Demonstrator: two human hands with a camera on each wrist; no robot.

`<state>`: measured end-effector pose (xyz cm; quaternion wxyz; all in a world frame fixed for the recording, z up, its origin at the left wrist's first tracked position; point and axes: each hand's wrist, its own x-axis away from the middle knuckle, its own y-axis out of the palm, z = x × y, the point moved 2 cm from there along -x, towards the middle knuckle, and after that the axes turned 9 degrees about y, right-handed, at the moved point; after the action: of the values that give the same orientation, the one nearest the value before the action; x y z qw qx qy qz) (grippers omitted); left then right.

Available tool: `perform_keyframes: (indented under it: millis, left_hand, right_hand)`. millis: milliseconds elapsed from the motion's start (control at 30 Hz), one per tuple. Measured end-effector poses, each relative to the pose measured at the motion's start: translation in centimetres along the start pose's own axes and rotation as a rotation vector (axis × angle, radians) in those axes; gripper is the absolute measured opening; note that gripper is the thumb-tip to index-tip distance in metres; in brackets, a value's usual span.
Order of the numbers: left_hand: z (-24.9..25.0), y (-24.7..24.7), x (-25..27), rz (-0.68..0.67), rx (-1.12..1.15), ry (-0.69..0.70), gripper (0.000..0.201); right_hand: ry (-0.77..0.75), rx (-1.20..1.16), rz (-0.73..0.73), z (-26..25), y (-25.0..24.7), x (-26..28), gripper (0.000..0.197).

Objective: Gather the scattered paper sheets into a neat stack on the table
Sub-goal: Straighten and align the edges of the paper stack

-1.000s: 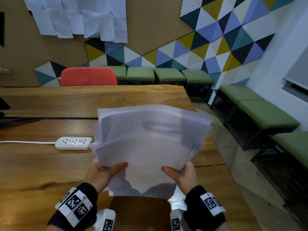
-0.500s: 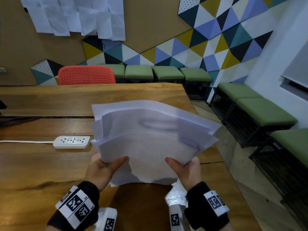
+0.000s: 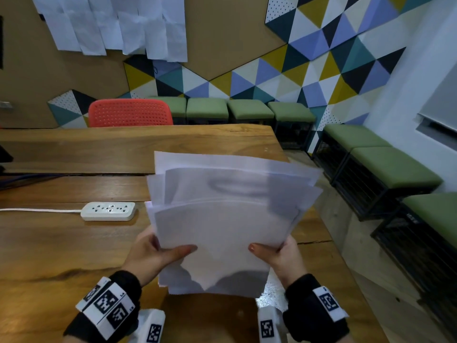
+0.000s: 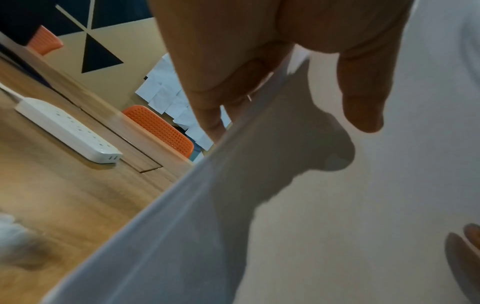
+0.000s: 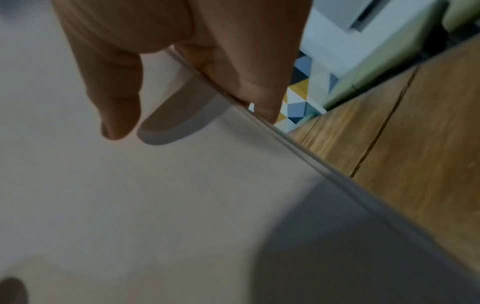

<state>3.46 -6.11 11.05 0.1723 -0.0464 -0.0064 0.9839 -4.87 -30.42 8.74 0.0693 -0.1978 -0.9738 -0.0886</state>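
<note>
Sheets (image 3: 222, 219) are up in the air, between my two hands, held above the table (image 3: 61, 248) and tipped up toward me. Their long way runs away from me, from my thumbs out to the far edge. They are not lined up. The far edges fan out like steps, and the near edges stick out unevenly too.

My left hand (image 3: 150, 256) pinches the left side of the sheets, thumb on top and fingers hidden under. My right hand (image 3: 279, 256) pinches the right side the same way. In the left wrist view the thumb (image 4: 363, 98) lies on the top sheet. In the right wrist view the thumb (image 5: 114, 98) sits on top and the fingers (image 5: 249, 82) curl round the edge. Both hands sit near the bottom corners, about as close to the sheets as each other, so neither one leads.

I think the next move is to stand the sheets on their near edge and tap them on the table right below my hands, so the edges slide even. Gripping too loosely could let a sheet slip out.

Off to the left of my left hand a power strip (image 3: 108, 211) lies on the table, well apart from the sheets.
</note>
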Motion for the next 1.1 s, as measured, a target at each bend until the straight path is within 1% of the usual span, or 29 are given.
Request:
perform_keyframes:
  millis: [33, 100, 133, 167, 200, 233, 267, 300, 333, 367, 400, 433, 533, 567, 633, 667, 700, 733, 800, 867, 933, 1000, 1067, 1100]
  left_hand:
    - [-0.2, 0.3, 0.1, -0.005, 0.013, -0.016, 0.070]
    - [-0.5, 0.7, 0.1, 0.048, 0.018, -0.005, 0.031]
    - [-0.5, 0.8, 0.1, 0.083, 0.010, 0.005, 0.023]
    - [-0.4, 0.9, 0.1, 0.108, 0.019, 0.020, 0.023]
    - [-0.3, 0.9, 0.0, 0.114, 0.037, 0.038, 0.025]
    - [-0.2, 0.7, 0.0, 0.108, 0.053, 0.057, 0.037]
    - [-0.1, 0.6, 0.1, 0.097, 0.052, 0.072, 0.059]
    - [0.0, 0.5, 0.1, 0.095, 0.044, 0.077, 0.079]
    - [0.1, 0.4, 0.2, 0.098, 0.038, 0.087, 0.090]
    - [0.2, 0.5, 0.3, 0.098, 0.032, 0.096, 0.095]
    - [0.2, 0.6, 0.3, 0.096, 0.038, 0.103, 0.096]
    - [0.3, 0.7, 0.3, 0.094, 0.043, 0.111, 0.096]
    - [0.6, 0.8, 0.1, 0.095, -0.010, 0.168, 0.097]
    - [0.9, 0.6, 0.0, 0.113, -0.005, 0.196, 0.096]
    - [1.9, 0.2, -0.2, 0.128, 0.057, 0.272, 0.086]
    - [2.6, 0.2, -0.2, 0.106, 0.070, 0.315, 0.079]
    - [3.3, 0.4, -0.2, 0.077, 0.065, 0.345, 0.075]
    - [3.8, 0.6, -0.2, 0.059, 0.058, 0.364, 0.075]
    - [4.4, 1.1, 0.0, 0.076, 0.051, 0.373, 0.084]
    - [4.5, 1.3, 0.1, 0.110, 0.055, 0.379, 0.085]
    - [4.3, 1.3, 0.3, 0.115, 0.074, 0.382, 0.081]
    - [4.1, 1.3, 0.5, 0.095, 0.059, 0.389, 0.079]
    - [4.1, 1.3, 0.6, 0.102, 0.042, 0.384, 0.083]
    - [4.3, 1.3, 0.7, 0.111, 0.049, 0.386, 0.086]
  right_hand:
    - [-0.002, 0.024, 0.008, 0.1, 0.1, 0.1, 0.041]
    - [-0.009, 0.067, 0.025, 0.2, 0.3, 0.1, 0.035]
    - [-0.012, 0.078, 0.034, 0.1, 0.4, 0.2, 0.032]
    - [-0.023, 0.089, 0.038, 0.0, 0.5, 0.2, 0.030]
    - [-0.040, 0.102, 0.045, -0.2, 0.5, 0.2, 0.029]
    - [-0.055, 0.111, 0.053, -0.3, 0.6, 0.3, 0.030]
    - [-0.071, 0.114, 0.062, -0.4, 0.7, 0.4, 0.033]
    - [-0.090, 0.114, 0.076, -0.3, 0.6, 0.4, 0.038]
    - [-0.111, 0.115, 0.091, -0.2, 0.6, 0.6, 0.046]
    - [-0.133, 0.127, 0.108, -0.2, 0.6, 0.7, 0.056]
    - [-0.150, 0.143, 0.127, -0.2, 0.8, 0.9, 0.065]
    - [-0.172, 0.150, 0.139, -0.4, 0.9, 1.1, 0.070]
    - [-0.237, 0.159, 0.105, -1.3, 1.4, 1.3, 0.062]
    - [-0.252, 0.159, 0.087, -1.8, 1.5, 1.3, 0.064]
    - [-0.296, 0.098, 0.083, -2.6, 1.3, 1.3, 0.075]
    - [-0.312, 0.069, 0.084, -3.1, 1.1, 1.2, 0.077]
    - [-0.324, 0.058, 0.083, -3.5, 1.0, 1.2, 0.075]
    - [-0.343, 0.060, 0.071, -3.9, 1.0, 1.2, 0.067]
    - [-0.384, 0.064, 0.047, -4.6, 1.3, 1.4, 0.050]
    - [-0.418, 0.036, 0.074, -5.0, 1.2, 1.5, 0.046]
    - [-0.432, 0.001, 0.104, -5.1, 1.2, 1.7, 0.050]
    - [-0.438, 0.031, 0.088, -5.4, 1.7, 2.3, 0.056]
    - [-0.485, 0.063, 0.086, -5.9, 2.2, 2.9, 0.062]
    - [-0.516, 0.062, 0.104, -6.4, 2.4, 3.1, 0.071]
